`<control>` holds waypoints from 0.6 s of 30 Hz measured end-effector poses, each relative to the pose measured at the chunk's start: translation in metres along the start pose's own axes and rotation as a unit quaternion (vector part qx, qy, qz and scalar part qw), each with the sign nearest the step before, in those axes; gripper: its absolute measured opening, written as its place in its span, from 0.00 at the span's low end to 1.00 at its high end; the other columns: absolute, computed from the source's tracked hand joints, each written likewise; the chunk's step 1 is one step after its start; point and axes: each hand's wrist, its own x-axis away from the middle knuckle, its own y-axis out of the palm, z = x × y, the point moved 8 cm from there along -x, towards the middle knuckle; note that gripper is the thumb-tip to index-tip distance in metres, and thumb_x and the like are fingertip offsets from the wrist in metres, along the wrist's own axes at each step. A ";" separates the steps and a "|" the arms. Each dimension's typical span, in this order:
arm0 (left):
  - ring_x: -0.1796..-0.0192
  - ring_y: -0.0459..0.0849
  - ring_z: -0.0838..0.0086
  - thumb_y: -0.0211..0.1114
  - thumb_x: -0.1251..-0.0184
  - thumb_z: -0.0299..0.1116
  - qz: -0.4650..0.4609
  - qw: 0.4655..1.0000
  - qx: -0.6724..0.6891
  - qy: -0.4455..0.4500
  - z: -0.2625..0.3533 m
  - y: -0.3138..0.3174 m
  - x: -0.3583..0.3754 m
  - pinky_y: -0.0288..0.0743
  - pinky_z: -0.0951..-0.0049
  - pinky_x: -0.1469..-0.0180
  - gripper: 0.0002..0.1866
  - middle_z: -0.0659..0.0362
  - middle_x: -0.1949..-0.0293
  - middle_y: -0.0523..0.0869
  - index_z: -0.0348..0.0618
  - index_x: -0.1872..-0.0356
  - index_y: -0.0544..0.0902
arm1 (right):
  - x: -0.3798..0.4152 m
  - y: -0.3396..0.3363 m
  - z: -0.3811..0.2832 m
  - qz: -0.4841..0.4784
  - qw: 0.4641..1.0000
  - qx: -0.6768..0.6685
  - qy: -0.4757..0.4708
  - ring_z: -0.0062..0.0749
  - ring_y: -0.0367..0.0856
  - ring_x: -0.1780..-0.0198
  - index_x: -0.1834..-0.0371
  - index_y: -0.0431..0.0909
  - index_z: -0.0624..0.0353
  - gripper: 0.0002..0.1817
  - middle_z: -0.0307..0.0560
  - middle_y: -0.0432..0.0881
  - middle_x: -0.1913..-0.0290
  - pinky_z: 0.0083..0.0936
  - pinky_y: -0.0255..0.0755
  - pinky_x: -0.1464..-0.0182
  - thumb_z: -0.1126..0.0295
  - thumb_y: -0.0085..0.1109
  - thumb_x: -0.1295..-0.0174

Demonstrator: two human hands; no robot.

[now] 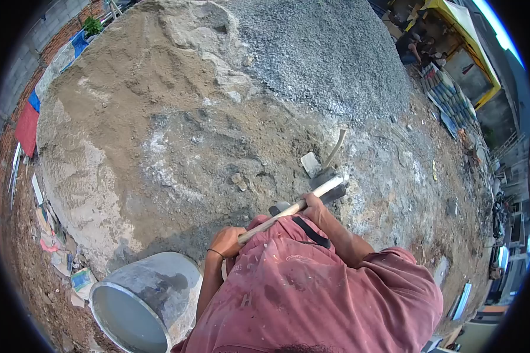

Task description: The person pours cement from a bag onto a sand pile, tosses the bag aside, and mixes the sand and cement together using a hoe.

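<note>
A pale wooden handle point(271, 222) runs slantwise across the front of my body. Around its lower left end my left hand point(227, 240) is closed, with a dark band on the wrist. Farther up the handle, my right hand point(314, 206) is wrapped round it. The handle's upper end meets a dark metal tool head point(334, 187) at the ground. Just beyond it stands a second, shorter wooden handle point(335, 147), beside a flat greyish piece point(310, 165) on the soil.
A large barrel of water point(188, 282) stands at the lower left. A sand heap point(118, 76) lies ahead left and a grey gravel heap point(324, 53) ahead right. Stacked sacks point(449, 97) and people point(410, 50) are at the far right.
</note>
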 end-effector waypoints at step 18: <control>0.53 0.87 0.44 0.73 0.45 0.49 -0.025 0.999 0.001 -0.033 -0.010 -0.001 -0.074 0.79 0.50 0.52 0.18 0.46 0.59 0.90 0.50 0.59 0.89 | -0.044 0.038 -0.058 0.038 0.997 0.049 -0.047 0.57 0.81 0.46 0.43 0.72 0.70 0.20 0.62 0.79 0.48 0.62 0.79 0.43 0.74 0.63 0.35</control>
